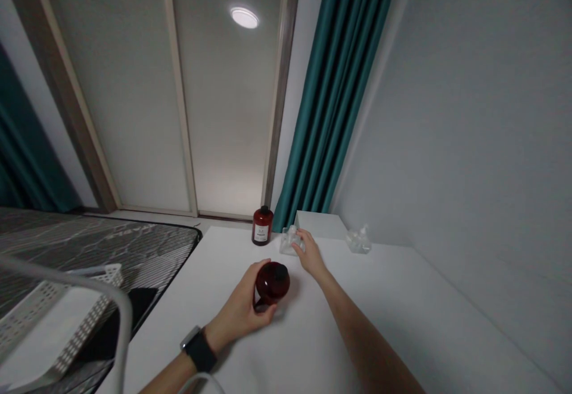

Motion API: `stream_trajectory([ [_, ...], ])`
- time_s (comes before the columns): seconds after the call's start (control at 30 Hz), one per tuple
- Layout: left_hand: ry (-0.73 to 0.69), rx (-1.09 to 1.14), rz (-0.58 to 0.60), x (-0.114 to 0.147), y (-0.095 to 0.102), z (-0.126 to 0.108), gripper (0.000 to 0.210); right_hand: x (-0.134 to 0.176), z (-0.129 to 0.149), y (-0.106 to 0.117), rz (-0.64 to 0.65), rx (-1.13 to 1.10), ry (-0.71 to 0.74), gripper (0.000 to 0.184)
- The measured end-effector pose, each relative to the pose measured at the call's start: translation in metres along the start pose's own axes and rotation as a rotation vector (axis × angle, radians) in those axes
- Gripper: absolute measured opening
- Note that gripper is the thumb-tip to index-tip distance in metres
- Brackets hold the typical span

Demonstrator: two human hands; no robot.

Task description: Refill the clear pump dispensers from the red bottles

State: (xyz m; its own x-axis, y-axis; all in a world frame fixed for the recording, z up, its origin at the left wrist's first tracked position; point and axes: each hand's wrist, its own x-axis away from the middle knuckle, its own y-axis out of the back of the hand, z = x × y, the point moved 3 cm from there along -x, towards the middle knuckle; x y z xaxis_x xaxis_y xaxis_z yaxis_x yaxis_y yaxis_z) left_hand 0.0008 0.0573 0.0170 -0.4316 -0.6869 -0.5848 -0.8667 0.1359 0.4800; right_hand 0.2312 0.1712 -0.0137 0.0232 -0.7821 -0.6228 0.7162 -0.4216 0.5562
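My left hand [250, 307] is closed round a dark red bottle [272, 284] with a black cap, tilted so its top faces me, above the white table [313, 334]. Farther off, my right hand [309, 256] reaches to a clear, squarish bottle [290, 241] with a whitish top. Its thumb and fingers are around that bottle's right side; how firmly they grip does not show. A second dark red bottle [262, 227], with a white label and black cap, stands upright to the left of the clear one.
At the table's back stand a white box [320, 225] and a crumpled clear plastic item [358, 240]. A white perforated basket [89, 322] lies at left beyond the table edge. A pale curved tube [123, 322] crosses the lower left. Behind hang teal curtains [333, 96].
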Motion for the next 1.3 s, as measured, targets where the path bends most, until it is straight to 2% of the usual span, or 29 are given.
stream_trajectory([
  [0.13, -0.005, 0.001, -0.002, 0.000, 0.000, -0.001, 0.077, -0.001, 0.000, 0.000, 0.016, -0.008, -0.025, 0.030],
  [0.3, -0.005, -0.021, -0.010, 0.000, -0.002, -0.001, 0.078, 0.011, 0.018, 0.016, -0.023, -0.007, -0.057, 0.048],
  [0.37, -0.008, -0.038, -0.005, -0.001, -0.002, -0.002, 0.079, 0.018, 0.034, 0.027, -0.054, -0.022, -0.061, 0.044],
  [0.47, -0.050, -0.100, 0.016, -0.003, -0.001, -0.008, 0.084, 0.033, 0.065, 0.044, -0.070, -0.079, -0.059, 0.027],
  [0.53, -0.094, -0.159, 0.028, -0.004, 0.000, -0.013, 0.086, 0.045, 0.090, 0.053, -0.051, -0.123, -0.051, 0.026],
  [0.63, -0.128, -0.235, 0.019, -0.005, 0.002, -0.018, 0.086, 0.060, 0.122, 0.059, -0.005, -0.168, -0.006, 0.027],
  [0.73, -0.142, -0.283, 0.013, -0.006, 0.003, -0.019, 0.084, 0.068, 0.142, 0.059, 0.033, -0.154, 0.105, 0.016],
  [0.8, -0.141, -0.297, 0.008, -0.007, 0.004, -0.019, 0.084, 0.069, 0.148, 0.059, 0.043, -0.135, 0.164, 0.016],
  [1.0, -0.113, -0.271, -0.021, -0.007, 0.005, -0.016, 0.083, 0.072, 0.159, 0.064, 0.141, -0.148, 0.273, 0.044],
  [1.17, -0.127, -0.249, 0.012, -0.005, 0.001, -0.015, 0.085, 0.072, 0.154, 0.064, 0.066, -0.160, 0.176, 0.033],
  [1.3, -0.127, -0.249, -0.004, -0.005, 0.000, -0.014, 0.083, 0.071, 0.148, 0.062, 0.072, -0.152, 0.156, 0.023],
])
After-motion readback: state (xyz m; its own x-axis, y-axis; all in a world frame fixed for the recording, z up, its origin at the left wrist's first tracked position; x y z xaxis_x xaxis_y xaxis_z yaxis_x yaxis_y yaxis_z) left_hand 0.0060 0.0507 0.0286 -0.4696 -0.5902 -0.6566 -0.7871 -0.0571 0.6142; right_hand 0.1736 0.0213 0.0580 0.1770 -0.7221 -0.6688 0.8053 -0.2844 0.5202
